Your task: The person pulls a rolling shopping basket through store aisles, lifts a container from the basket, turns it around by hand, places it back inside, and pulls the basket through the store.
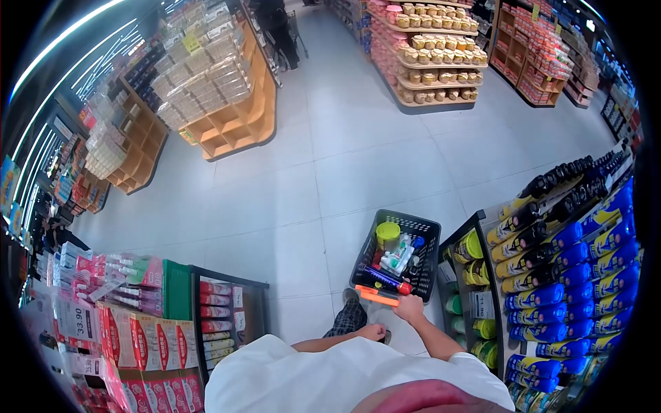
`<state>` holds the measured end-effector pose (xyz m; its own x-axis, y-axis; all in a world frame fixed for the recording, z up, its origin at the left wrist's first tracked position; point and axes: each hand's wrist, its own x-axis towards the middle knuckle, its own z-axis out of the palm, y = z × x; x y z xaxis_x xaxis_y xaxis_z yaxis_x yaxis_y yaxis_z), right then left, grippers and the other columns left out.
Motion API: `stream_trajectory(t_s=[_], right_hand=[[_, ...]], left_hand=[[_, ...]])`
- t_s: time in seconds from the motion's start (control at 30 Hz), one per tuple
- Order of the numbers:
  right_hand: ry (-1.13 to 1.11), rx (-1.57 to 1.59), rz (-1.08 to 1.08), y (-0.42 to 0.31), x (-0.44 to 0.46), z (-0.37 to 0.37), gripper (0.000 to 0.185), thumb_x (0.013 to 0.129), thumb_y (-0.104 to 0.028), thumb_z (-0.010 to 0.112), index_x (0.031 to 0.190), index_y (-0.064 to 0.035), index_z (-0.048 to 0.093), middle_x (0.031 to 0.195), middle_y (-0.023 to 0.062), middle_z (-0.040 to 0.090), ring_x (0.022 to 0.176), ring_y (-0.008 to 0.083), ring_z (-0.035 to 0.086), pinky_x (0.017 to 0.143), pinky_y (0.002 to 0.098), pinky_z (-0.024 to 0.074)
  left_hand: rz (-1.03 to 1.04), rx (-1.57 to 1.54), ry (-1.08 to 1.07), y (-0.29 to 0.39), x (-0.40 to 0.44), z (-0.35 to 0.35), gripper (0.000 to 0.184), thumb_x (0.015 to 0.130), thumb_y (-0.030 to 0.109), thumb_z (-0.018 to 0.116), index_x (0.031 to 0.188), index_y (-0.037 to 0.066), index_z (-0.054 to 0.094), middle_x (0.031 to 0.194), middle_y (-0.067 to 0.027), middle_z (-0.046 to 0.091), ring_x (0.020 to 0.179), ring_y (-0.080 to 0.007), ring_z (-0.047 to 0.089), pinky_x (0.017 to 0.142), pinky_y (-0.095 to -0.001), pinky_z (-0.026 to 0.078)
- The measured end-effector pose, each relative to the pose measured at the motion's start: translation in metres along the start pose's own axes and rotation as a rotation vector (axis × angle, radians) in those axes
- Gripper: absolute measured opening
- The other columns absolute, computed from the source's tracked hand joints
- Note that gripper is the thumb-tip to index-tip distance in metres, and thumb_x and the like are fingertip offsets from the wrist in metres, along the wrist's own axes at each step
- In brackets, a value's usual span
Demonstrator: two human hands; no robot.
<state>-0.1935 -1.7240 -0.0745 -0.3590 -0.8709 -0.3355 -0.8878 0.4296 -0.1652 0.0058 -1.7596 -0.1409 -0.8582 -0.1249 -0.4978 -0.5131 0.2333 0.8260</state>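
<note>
My right hand [410, 307] is closed around the orange handle [377, 296] of a black shopping basket [432, 241], in front of me at the right of my legs. In the basket lie a yellow-green tub [387, 233], a dark purple bottle with a red cap [385, 279] and several white, blue and dark packages. My left hand [374, 332] hangs low at the front of my white shirt with its fingers curled. It is apart from the basket, and nothing shows in it.
Shelves of blue and yellow bottles [533, 296] stand close on my right. Boxes and tubes with price tags [141, 337] are close on my left. Ahead are a jar display [437, 55], a wooden stand [231, 131] and a person with a cart [275, 31] on the tiled floor.
</note>
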Motion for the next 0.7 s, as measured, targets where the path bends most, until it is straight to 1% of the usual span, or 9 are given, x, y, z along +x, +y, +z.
stream_trajectory(t_s=[0.1, 0.17, 0.27, 0.33, 0.4, 0.5, 0.6, 0.63, 0.7], right_hand=[[-0.115, -0.031, 0.093, 0.003, 0.033, -0.027, 0.032, 0.074, -0.039, 0.063, 0.08, -0.0097, 0.073, 0.077, 0.0127, 0.07, 0.073, 0.0298, 0.069, 0.069, 0.0423, 0.0551], [-0.207, -0.012, 0.178, -0.003, 0.056, -0.048, 0.032, 0.075, -0.038, 0.062, 0.086, -0.0106, 0.074, 0.086, 0.0133, 0.071, 0.084, 0.0289, 0.069, 0.078, 0.0419, 0.0542], [-0.209, 0.025, 0.247, 0.0, 0.087, -0.057, 0.031, 0.075, -0.038, 0.062, 0.088, -0.0126, 0.074, 0.087, 0.0122, 0.071, 0.086, 0.0287, 0.069, 0.078, 0.0408, 0.0542], [-0.179, 0.034, 0.318, -0.003, 0.105, -0.066, 0.031, 0.077, -0.038, 0.061, 0.09, -0.0135, 0.074, 0.087, 0.0119, 0.071, 0.086, 0.0288, 0.069, 0.077, 0.0412, 0.0541], [-0.147, 0.064, 0.381, -0.006, 0.121, -0.081, 0.031, 0.077, -0.038, 0.06, 0.09, -0.0137, 0.074, 0.087, 0.0113, 0.071, 0.086, 0.0286, 0.069, 0.077, 0.0415, 0.054], [-0.075, 0.006, 0.376, 0.009, 0.148, -0.076, 0.029, 0.079, -0.037, 0.059, 0.088, -0.0137, 0.074, 0.084, 0.01, 0.071, 0.082, 0.0292, 0.069, 0.075, 0.0417, 0.0541], [-0.038, -0.007, 0.38, 0.024, 0.172, -0.078, 0.028, 0.079, -0.037, 0.06, 0.087, -0.014, 0.074, 0.083, 0.0102, 0.071, 0.08, 0.03, 0.069, 0.074, 0.0414, 0.0542], [-0.043, -0.007, 0.387, 0.031, 0.179, -0.078, 0.028, 0.079, -0.037, 0.06, 0.087, -0.0141, 0.074, 0.083, 0.0102, 0.071, 0.081, 0.03, 0.069, 0.074, 0.0413, 0.0542], [-0.029, -0.011, 0.396, 0.037, 0.194, -0.084, 0.026, 0.079, -0.035, 0.062, 0.088, -0.014, 0.074, 0.085, 0.0104, 0.071, 0.082, 0.0298, 0.069, 0.076, 0.0409, 0.0543]], left_hand=[[-0.153, -0.094, 0.011, -0.029, 0.022, -0.037, 0.024, 0.084, 0.025, 0.063, 0.097, 0.005, 0.065, 0.083, -0.0099, 0.069, 0.078, -0.0213, 0.069, 0.072, -0.0332, 0.054], [-0.238, -0.148, 0.076, -0.072, 0.032, -0.062, 0.025, 0.083, 0.026, 0.064, 0.096, 0.005, 0.067, 0.085, -0.0111, 0.07, 0.08, -0.0235, 0.069, 0.073, -0.0349, 0.054], [-0.435, -0.086, 0.111, -0.099, 0.025, -0.117, 0.027, 0.08, 0.028, 0.063, 0.092, 0.005, 0.07, 0.086, -0.0135, 0.07, 0.084, -0.0284, 0.069, 0.078, -0.0388, 0.054], [-0.489, 0.004, 0.122, -0.132, 0.022, -0.145, 0.028, 0.078, 0.029, 0.061, 0.09, 0.006, 0.071, 0.085, -0.0143, 0.071, 0.087, -0.0312, 0.068, 0.082, -0.0413, 0.053], [-0.472, 0.113, 0.13, -0.157, 0.01, -0.176, 0.029, 0.078, 0.03, 0.059, 0.084, 0.004, 0.071, 0.078, -0.0162, 0.07, 0.077, -0.0302, 0.069, 0.073, -0.0416, 0.055], [-0.595, 0.006, 0.052, -0.169, 0.001, -0.232, 0.033, 0.079, 0.03, 0.055, 0.075, 0.0, 0.069, 0.07, -0.0198, 0.067, 0.065, -0.0315, 0.068, 0.064, -0.0416, 0.055], [-0.543, 0.058, 0.202, -0.18, 0.004, -0.273, 0.036, 0.081, 0.03, 0.054, 0.076, -0.003, 0.068, 0.069, -0.0214, 0.066, 0.065, -0.0342, 0.067, 0.065, -0.0432, 0.055], [-0.605, 0.103, 0.124, -0.183, 0.014, -0.286, 0.03, 0.081, 0.026, 0.052, 0.077, 0.001, 0.067, 0.068, -0.0161, 0.066, 0.057, -0.0267, 0.066, 0.057, -0.0391, 0.056], [-0.548, 0.045, 0.257, -0.19, 0.038, -0.305, 0.029, 0.083, 0.026, 0.052, 0.083, 0.002, 0.067, 0.072, -0.0168, 0.067, 0.062, -0.0287, 0.067, 0.062, -0.0401, 0.055]])
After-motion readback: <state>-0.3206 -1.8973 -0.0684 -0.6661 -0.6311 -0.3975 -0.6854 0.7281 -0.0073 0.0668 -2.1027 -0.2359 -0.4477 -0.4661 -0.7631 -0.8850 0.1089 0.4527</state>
